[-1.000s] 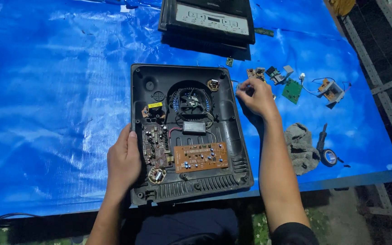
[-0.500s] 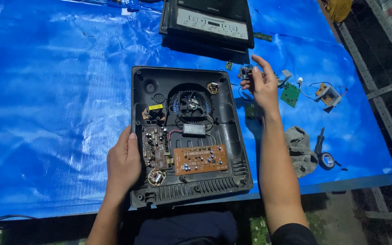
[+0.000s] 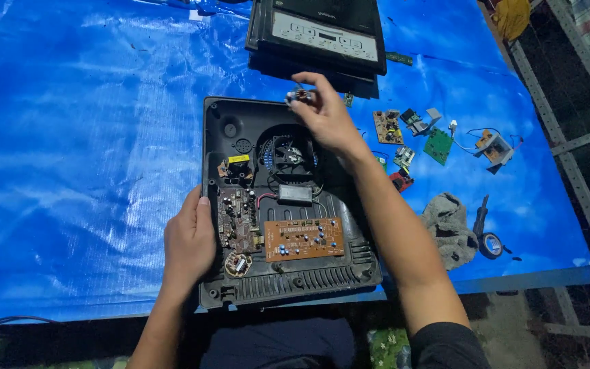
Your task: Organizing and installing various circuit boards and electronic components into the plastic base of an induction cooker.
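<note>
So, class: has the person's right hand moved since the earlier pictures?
Yes. The right hand moved left from the loose parts to above the open black plastic casing's top edge.

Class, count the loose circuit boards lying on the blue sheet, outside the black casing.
2 clear ones: a brown board beside the right hand, a green board further right. Smaller parts nearby may hide more.

The blue tarpaulin (image 3: 90,157) spread over the counter is thin plastic sheet, glossy and creased, throwing pale glare in the upper left of the frame. The open casing (image 3: 349,225) at the centre is matt black moulded plastic, ribbed along its lower edge. Inside it, the brown circuit board (image 3: 304,239) looks dull and fibrous, studded with shiny solder and small parts. At the lower right, the grey rag (image 3: 449,229) is soft, rumpled cloth, and the tape roll (image 3: 491,244) beside it looks smooth and black.
</note>
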